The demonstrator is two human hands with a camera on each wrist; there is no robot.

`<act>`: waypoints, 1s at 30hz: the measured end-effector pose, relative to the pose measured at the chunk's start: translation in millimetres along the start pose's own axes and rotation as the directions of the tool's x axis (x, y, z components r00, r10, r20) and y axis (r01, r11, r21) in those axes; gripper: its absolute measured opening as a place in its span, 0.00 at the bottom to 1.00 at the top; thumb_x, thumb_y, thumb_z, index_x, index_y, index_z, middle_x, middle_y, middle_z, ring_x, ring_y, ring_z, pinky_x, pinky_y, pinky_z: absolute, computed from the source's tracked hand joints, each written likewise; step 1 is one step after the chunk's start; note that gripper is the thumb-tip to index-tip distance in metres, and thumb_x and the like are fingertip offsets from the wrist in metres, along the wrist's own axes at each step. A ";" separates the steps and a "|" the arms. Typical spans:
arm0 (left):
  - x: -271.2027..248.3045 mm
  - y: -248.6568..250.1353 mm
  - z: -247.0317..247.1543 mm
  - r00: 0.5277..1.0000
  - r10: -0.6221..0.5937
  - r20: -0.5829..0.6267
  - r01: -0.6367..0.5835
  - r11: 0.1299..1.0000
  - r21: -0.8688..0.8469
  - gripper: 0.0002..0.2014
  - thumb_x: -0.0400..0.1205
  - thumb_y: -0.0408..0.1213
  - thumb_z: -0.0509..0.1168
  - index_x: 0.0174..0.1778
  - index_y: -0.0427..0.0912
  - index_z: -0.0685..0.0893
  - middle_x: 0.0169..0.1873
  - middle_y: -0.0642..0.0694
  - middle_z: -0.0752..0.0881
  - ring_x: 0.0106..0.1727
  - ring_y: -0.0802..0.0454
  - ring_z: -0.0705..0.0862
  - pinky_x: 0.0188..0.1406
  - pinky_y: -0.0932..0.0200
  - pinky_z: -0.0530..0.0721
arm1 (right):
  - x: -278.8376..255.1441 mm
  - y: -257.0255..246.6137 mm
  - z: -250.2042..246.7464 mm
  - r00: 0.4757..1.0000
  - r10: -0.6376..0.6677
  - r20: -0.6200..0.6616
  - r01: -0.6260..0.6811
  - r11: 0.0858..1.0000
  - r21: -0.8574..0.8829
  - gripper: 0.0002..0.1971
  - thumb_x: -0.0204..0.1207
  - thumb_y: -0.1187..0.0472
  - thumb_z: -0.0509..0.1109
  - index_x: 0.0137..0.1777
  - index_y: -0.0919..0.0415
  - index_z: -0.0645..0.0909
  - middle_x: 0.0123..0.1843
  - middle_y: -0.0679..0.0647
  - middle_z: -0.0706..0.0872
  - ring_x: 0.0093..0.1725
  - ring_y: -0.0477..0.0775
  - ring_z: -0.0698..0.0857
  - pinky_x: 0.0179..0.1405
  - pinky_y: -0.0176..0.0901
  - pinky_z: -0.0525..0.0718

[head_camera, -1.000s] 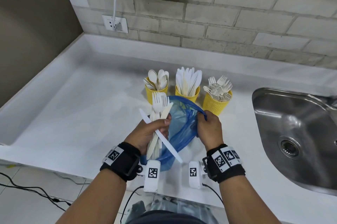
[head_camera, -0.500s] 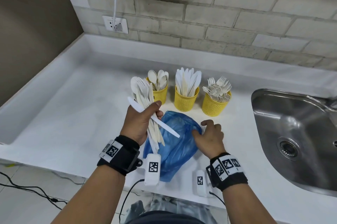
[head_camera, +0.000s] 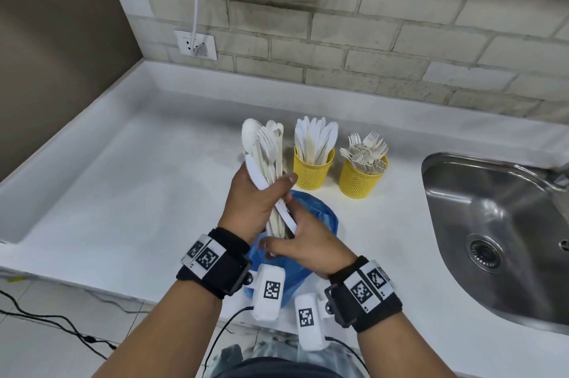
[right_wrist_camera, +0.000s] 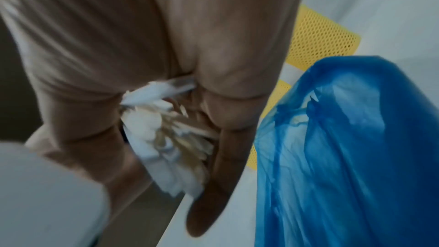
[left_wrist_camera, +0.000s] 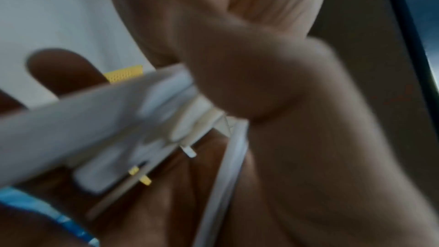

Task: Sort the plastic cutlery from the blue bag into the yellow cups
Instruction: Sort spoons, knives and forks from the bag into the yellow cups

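Note:
My left hand grips a bundle of white plastic cutlery upright, with a serrated knife slanting across it. My right hand lies against the bundle's lower ends, fingers fairly straight and thumb spread to the left. The blue bag lies crumpled on the counter under both hands. Behind stand a yellow cup of knives and a yellow cup of forks. The bundle hides the third cup; only its spoons show.
A steel sink is set into the white counter on the right. At the back is a brick wall with a socket and a cable. The counter's front edge runs just below my wrists.
My left hand has shifted right and tilted the bundle upright in front of the spoon cup. My right hand has left the bag and come up against the bundle's lower ends.

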State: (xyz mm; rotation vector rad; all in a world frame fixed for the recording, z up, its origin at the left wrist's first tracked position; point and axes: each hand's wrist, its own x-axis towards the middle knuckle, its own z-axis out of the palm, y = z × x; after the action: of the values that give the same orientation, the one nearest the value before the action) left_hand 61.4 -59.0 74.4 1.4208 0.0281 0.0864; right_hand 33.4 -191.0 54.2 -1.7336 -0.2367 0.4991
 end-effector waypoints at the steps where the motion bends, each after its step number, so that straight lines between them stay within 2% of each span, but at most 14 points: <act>1: -2.2 1.5 2.0 1.000 0.007 0.018 -0.007 1.000 -0.003 0.06 0.80 0.27 0.75 0.48 0.34 0.84 0.32 0.43 0.87 0.34 0.49 0.86 0.39 0.55 0.86 | 0.7 0.1 3.2 1.000 0.006 -0.027 -0.005 0.999 0.037 0.28 0.74 0.68 0.80 0.69 0.47 0.75 0.52 0.55 0.92 0.47 0.50 0.93 0.53 0.53 0.93; 3: -6.2 4.2 5.6 0.998 0.011 0.055 -0.011 1.000 0.001 0.08 0.80 0.27 0.75 0.50 0.36 0.83 0.32 0.44 0.87 0.34 0.49 0.87 0.38 0.55 0.86 | 0.7 0.5 7.7 0.998 0.026 -0.049 -0.023 0.997 0.074 0.21 0.73 0.69 0.80 0.61 0.54 0.79 0.41 0.58 0.91 0.37 0.58 0.91 0.41 0.56 0.91; 5: -7.6 4.8 7.3 0.995 0.015 0.099 -0.015 1.000 0.003 0.09 0.79 0.26 0.76 0.50 0.39 0.83 0.33 0.47 0.89 0.36 0.50 0.88 0.40 0.56 0.87 | -0.7 0.2 8.8 0.996 0.058 -0.067 -0.054 0.997 0.061 0.09 0.73 0.69 0.79 0.49 0.61 0.82 0.30 0.55 0.86 0.28 0.56 0.86 0.32 0.50 0.86; 7: -7.6 4.7 7.8 0.991 0.021 0.135 -0.025 0.999 0.030 0.13 0.79 0.26 0.77 0.53 0.44 0.84 0.36 0.57 0.90 0.41 0.58 0.88 0.45 0.62 0.86 | -2.1 -0.5 9.3 0.990 0.095 -0.103 -0.090 0.994 0.057 0.06 0.76 0.68 0.76 0.43 0.62 0.82 0.26 0.54 0.83 0.24 0.54 0.82 0.26 0.46 0.83; 9: -7.8 4.0 7.9 0.986 0.014 0.169 -0.028 0.996 0.083 0.15 0.79 0.28 0.77 0.57 0.45 0.84 0.40 0.61 0.90 0.44 0.62 0.88 0.47 0.65 0.85 | -2.2 -1.9 10.0 0.982 0.133 -0.134 -0.124 0.989 0.077 0.04 0.77 0.67 0.74 0.43 0.63 0.82 0.27 0.56 0.82 0.23 0.54 0.82 0.24 0.46 0.84; 12: -8.9 2.1 9.2 0.976 -0.019 0.218 -0.015 0.988 0.156 0.14 0.79 0.32 0.78 0.57 0.44 0.85 0.40 0.58 0.90 0.45 0.59 0.88 0.47 0.63 0.85 | -2.6 -3.9 9.8 0.976 0.163 -0.142 -0.141 0.979 0.149 0.04 0.78 0.69 0.72 0.45 0.59 0.83 0.31 0.60 0.83 0.27 0.55 0.83 0.22 0.44 0.84; 14: -9.2 1.4 9.6 0.972 -0.034 0.232 -0.006 0.986 0.169 0.14 0.80 0.34 0.78 0.60 0.43 0.86 0.46 0.50 0.92 0.50 0.52 0.90 0.52 0.58 0.88 | -2.4 -1.9 7.9 0.975 0.158 -0.154 -0.134 0.979 0.155 0.06 0.79 0.69 0.70 0.43 0.58 0.82 0.29 0.60 0.81 0.28 0.58 0.80 0.20 0.41 0.78; 16: -10.2 2.4 9.9 0.968 -0.029 0.248 -0.015 0.985 0.173 0.12 0.80 0.33 0.77 0.59 0.40 0.88 0.50 0.42 0.93 0.55 0.45 0.91 0.58 0.51 0.90 | -0.7 1.8 6.2 0.965 0.166 -0.203 -0.138 0.980 0.144 0.06 0.80 0.67 0.70 0.42 0.58 0.81 0.25 0.55 0.78 0.26 0.55 0.77 0.20 0.39 0.71; 19: -9.7 3.1 11.0 0.965 -0.029 0.261 -0.014 0.987 0.162 0.10 0.80 0.31 0.77 0.56 0.37 0.90 0.51 0.43 0.94 0.56 0.45 0.92 0.61 0.51 0.89 | 4.3 6.6 6.6 0.940 0.154 -0.304 -0.120 0.985 0.127 0.08 0.79 0.63 0.73 0.43 0.50 0.81 0.26 0.41 0.80 0.28 0.44 0.79 0.24 0.35 0.73; 21: -8.5 4.1 13.7 0.968 -0.013 0.252 -0.024 0.989 0.145 0.14 0.78 0.31 0.79 0.60 0.37 0.89 0.53 0.44 0.94 0.58 0.47 0.91 0.63 0.52 0.87 | 6.9 6.8 7.1 0.920 0.087 -0.383 -0.048 0.993 0.109 0.13 0.79 0.66 0.74 0.46 0.43 0.81 0.34 0.35 0.84 0.34 0.35 0.84 0.33 0.28 0.79; 23: -6.7 3.1 18.0 0.974 0.014 0.226 -0.042 0.992 0.119 0.23 0.76 0.32 0.81 0.66 0.40 0.86 0.57 0.46 0.92 0.62 0.48 0.90 0.66 0.49 0.86 | 8.5 5.2 6.3 0.875 0.005 -0.484 0.021 0.999 0.048 0.14 0.80 0.68 0.72 0.51 0.45 0.83 0.44 0.34 0.87 0.40 0.27 0.85 0.40 0.20 0.79; 25: -7.2 0.5 23.3 0.984 -0.001 0.179 -0.014 0.997 0.082 0.25 0.74 0.34 0.83 0.67 0.44 0.85 0.58 0.47 0.92 0.62 0.48 0.90 0.66 0.47 0.86 | 9.2 -0.2 4.4 0.831 -0.063 -0.553 0.036 0.998 -0.060 0.12 0.81 0.70 0.69 0.56 0.53 0.87 0.47 0.40 0.88 0.42 0.32 0.84 0.38 0.14 0.76; 27: -7.7 -2.2 27.1 0.991 -0.026 0.128 0.017 0.997 0.074 0.20 0.75 0.37 0.82 0.62 0.48 0.88 0.54 0.48 0.93 0.59 0.51 0.91 0.63 0.51 0.87 | 11.1 -1.3 3.3 0.823 -0.112 -0.558 0.028 0.987 -0.156 0.13 0.82 0.71 0.68 0.62 0.61 0.88 0.50 0.48 0.89 0.47 0.41 0.84 0.37 0.13 0.73; 30: -5.5 -2.9 26.8 0.999 -0.002 0.032 -0.001 0.995 0.097 0.10 0.80 0.38 0.78 0.57 0.45 0.91 0.51 0.51 0.94 0.55 0.56 0.91 0.56 0.61 0.86 | 13.9 1.4 5.0 0.854 -0.172 -0.490 0.072 0.974 -0.216 0.25 0.80 0.67 0.72 0.75 0.50 0.80 0.54 0.41 0.87 0.53 0.37 0.84 0.44 0.14 0.76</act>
State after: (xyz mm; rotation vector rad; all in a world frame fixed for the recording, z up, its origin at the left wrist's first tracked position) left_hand 57.9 -86.3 75.3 1.5188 0.0064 0.0623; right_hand 43.4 -181.1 49.3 -1.9572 -0.0136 -0.0910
